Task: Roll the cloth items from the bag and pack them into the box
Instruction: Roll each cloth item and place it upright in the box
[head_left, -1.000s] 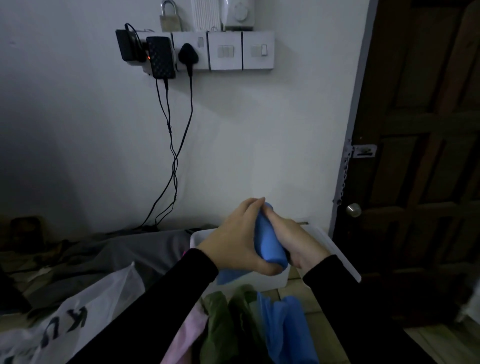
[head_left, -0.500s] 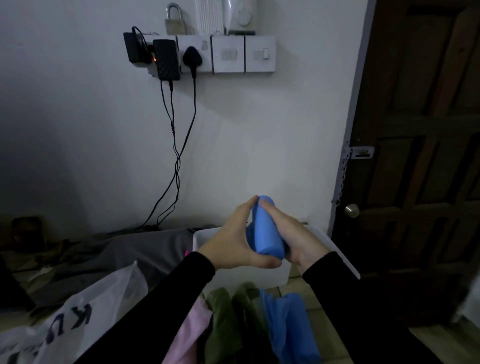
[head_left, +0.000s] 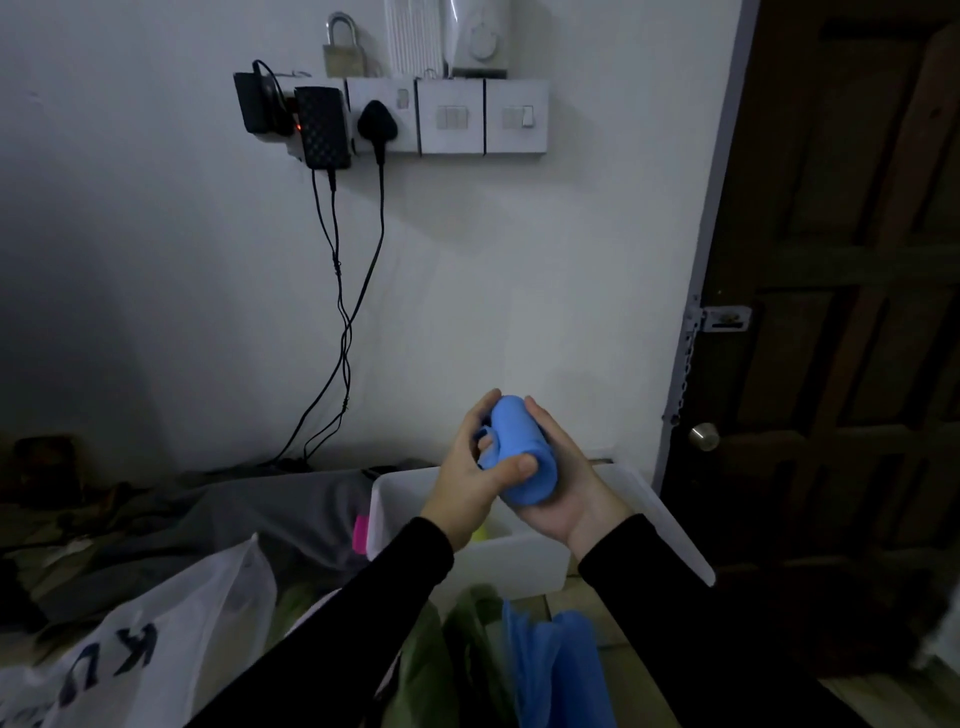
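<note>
- The blue cloth roll (head_left: 522, 452) is held upright above the white box (head_left: 524, 556), between both hands.
- The left hand (head_left: 475, 478) wraps it, thumb across the front; the right hand (head_left: 563, 483) cups it from the right and below.
- A loose fold seems to poke out at the roll's left, though the light is dim; tuck it in first.
- Keep firm pressure, then lower it into the box, seam down, beside what looks like pink and yellow cloth.
- More cloths (head_left: 519, 660) and the bag (head_left: 156, 639) wait nearby.
</note>
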